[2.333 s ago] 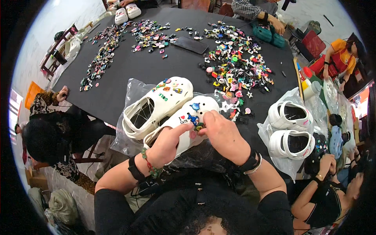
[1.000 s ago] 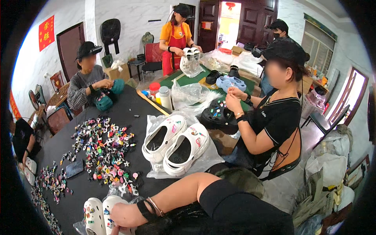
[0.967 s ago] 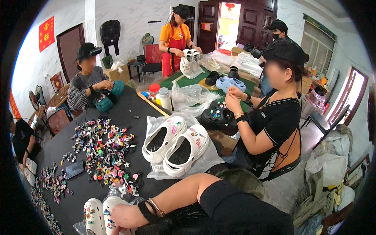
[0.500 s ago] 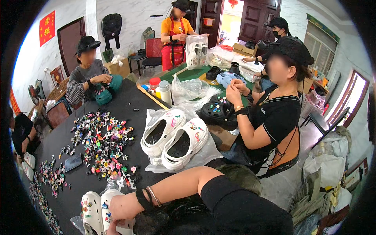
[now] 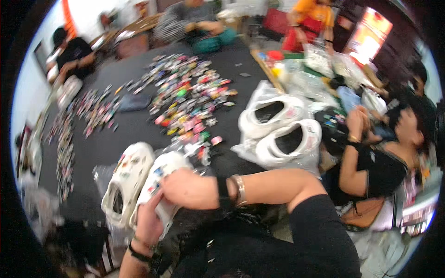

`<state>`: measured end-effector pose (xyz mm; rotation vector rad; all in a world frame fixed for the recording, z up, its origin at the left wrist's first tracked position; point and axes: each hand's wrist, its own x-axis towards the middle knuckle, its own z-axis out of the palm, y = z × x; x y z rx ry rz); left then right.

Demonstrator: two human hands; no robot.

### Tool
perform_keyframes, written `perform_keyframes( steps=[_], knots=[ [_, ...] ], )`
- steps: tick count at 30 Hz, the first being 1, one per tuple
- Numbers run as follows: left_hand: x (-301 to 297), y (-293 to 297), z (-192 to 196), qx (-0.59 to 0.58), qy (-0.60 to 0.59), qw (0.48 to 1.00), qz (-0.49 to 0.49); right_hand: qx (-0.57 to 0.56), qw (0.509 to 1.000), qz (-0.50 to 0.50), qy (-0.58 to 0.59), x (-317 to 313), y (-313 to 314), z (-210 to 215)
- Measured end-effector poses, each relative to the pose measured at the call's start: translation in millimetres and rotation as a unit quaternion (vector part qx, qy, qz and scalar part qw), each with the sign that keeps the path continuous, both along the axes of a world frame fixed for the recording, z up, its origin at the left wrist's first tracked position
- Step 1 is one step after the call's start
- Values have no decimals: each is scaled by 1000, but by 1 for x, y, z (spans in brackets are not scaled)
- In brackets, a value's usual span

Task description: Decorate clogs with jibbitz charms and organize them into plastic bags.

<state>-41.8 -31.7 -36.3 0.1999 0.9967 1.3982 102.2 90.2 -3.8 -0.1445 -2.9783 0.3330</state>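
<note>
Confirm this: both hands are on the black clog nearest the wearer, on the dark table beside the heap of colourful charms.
Wrong colour. The head view shows the left hand and right hand on a white clog, not black. It does lie on the dark table, beside the heap of colourful charms.

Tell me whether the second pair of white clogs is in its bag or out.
Out: the clogs lie on the clear bag, openings up, uncovered.

- The white clog [image 5: 160,185] I'm gripping lies between my hands, toe pointing away from me, small coloured charms dotting its upper; my right hand [image 5: 187,187] rests on top of it; my left hand [image 5: 149,222] clasps its near end from below.
</note>
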Motion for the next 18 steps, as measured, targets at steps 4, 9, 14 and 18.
perform_keyframes(
  steps=[4, 9, 14, 18],
  knots=[
    [2, 3, 7, 3, 91, 996, -4, -39, 998, 12, -44, 0, 6, 12],
    [5, 3, 13, -15, 97, 994, 42, -51, 997, 62, -3, 2, 11, 11],
    [0, 6, 15, -1, 87, 996, -3, -9, 997, 68, 26, 7, 11, -1],
    [-6, 18, 13, -42, 42, 998, 27, 43, 995, 91, -9, 13, -17, -26]
  ],
)
